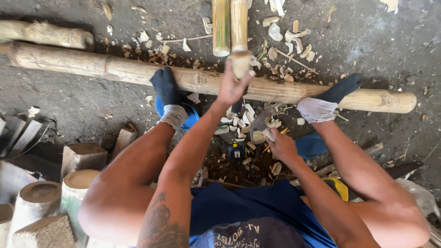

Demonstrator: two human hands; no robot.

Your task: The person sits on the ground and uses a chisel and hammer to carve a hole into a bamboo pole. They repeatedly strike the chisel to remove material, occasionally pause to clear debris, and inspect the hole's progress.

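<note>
1. Plainly, the biggest thing I see is the long bamboo pole (115, 68), lying crosswise on the dark ground. The person's left foot (166, 92) and right foot (330, 98), both in socks, rest on it.
2. Cut bamboo blocks (41, 197) stand in a cluster at the left, well apart from the hands.
3. Two narrower pieces run away from the pole: a green length (221, 27) and, touching beside it, the tan bamboo piece (239, 23).
4. The left hand (232, 87) is wrapped round the near end of the tan bamboo piece, fingers curled tight, holding that end just above the pole.
5. The right hand (281, 146) is clenched on the handle of a chopping blade (259, 121). The blade sits below the held end and is not touching it.
6. I judge this a trimming step between strokes. A stroke would call for a steady left grip and a blade path kept off those fingers.
7. Pale chips (239, 121) litter the ground between the feet.
</note>
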